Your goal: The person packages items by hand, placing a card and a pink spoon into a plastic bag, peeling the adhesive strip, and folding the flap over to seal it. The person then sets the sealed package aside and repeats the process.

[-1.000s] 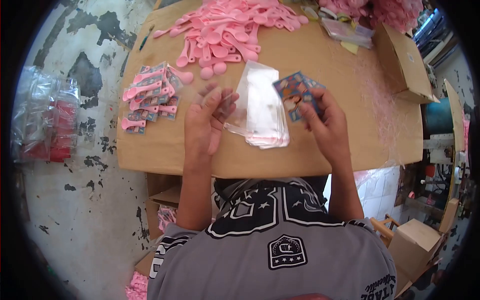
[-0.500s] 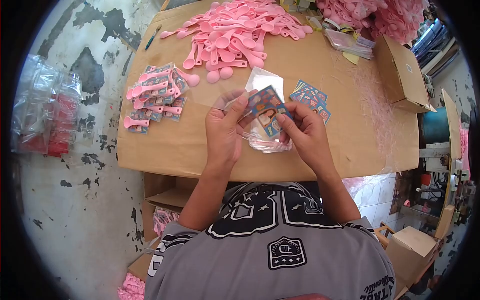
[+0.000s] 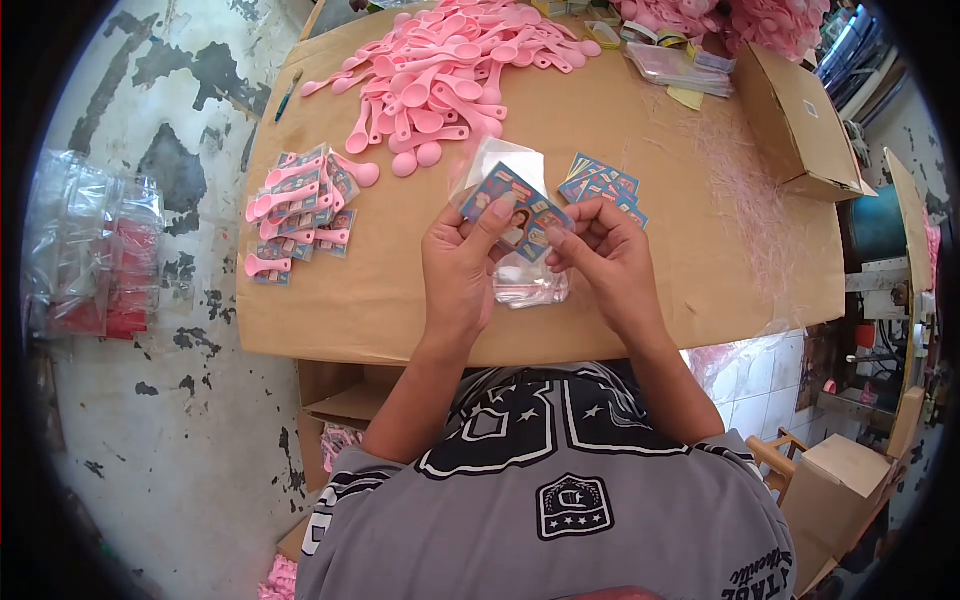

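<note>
A blue printed card (image 3: 508, 190) is held up over the table between my two hands. My left hand (image 3: 458, 265) pinches its left side, thumb laid across the print. Fingers of my right hand (image 3: 615, 262) close on the card's right corner. Clear film shows behind the card near my left fingers. Below the hands lies a stack of clear plastic bags (image 3: 532, 287), partly covered by the hands and card. Just beyond my right hand, more blue cards (image 3: 600, 187) are fanned out on the table.
Loose pink measuring spoons (image 3: 430, 85) are heaped at the back. At left lie bagged spoons with cards (image 3: 295, 210) and a pen (image 3: 288, 97). A cardboard box (image 3: 795, 125) stands at the right edge, near tape rolls (image 3: 640, 33) and a flat plastic pack (image 3: 675, 68).
The card has shifted slightly left and turned, and my left thumb now lies over its face. The clear film that stretched left of my left hand is now behind the card.
</note>
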The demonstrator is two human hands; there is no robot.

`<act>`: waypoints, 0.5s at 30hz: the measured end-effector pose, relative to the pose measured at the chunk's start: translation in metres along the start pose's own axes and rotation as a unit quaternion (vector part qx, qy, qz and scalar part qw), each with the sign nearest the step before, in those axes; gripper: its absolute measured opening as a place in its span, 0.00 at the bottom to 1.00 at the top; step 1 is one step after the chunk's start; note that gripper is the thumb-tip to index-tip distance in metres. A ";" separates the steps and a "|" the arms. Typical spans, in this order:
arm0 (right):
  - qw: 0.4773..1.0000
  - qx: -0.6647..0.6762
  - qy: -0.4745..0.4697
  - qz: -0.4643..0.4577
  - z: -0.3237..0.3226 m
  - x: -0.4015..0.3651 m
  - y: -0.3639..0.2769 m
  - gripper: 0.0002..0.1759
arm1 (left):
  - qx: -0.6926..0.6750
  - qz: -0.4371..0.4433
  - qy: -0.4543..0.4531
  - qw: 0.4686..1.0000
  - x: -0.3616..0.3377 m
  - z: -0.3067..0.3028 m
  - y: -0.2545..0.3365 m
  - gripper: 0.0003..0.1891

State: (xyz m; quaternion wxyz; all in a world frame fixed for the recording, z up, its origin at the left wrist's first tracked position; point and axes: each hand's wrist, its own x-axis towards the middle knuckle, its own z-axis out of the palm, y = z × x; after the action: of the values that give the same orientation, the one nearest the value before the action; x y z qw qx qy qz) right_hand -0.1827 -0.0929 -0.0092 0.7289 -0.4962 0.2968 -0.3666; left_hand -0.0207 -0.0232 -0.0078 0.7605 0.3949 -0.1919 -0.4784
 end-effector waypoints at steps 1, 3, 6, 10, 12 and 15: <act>1.000 0.015 0.007 -0.015 0.004 0.000 0.000 0.10 | -0.007 0.005 0.002 1.000 -0.001 0.005 -0.002 0.13; 0.998 0.034 0.018 -0.043 0.010 0.001 0.003 0.10 | -0.021 0.017 0.007 1.000 -0.007 0.016 -0.005 0.13; 0.995 0.032 0.041 -0.080 0.016 0.005 0.014 0.10 | -0.027 0.010 0.009 1.000 -0.014 0.012 -0.016 0.14; 0.997 0.030 0.038 -0.065 0.029 0.004 0.011 0.09 | -0.021 0.030 0.000 0.999 -0.016 0.006 -0.022 0.13; 0.999 0.022 0.018 -0.033 0.032 0.000 0.011 0.09 | -0.048 0.034 -0.008 0.998 -0.014 0.002 -0.018 0.14; 1.000 -0.003 0.005 0.005 0.030 -0.008 0.017 0.10 | -0.096 0.062 -0.027 0.993 -0.011 0.005 0.002 0.25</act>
State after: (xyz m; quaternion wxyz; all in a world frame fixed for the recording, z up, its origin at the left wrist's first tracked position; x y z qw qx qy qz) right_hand -0.1590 -0.0672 -0.0146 0.7274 -0.4954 0.3042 -0.3647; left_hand -0.0283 -0.0151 -0.0018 0.8177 0.2941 -0.1894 -0.4571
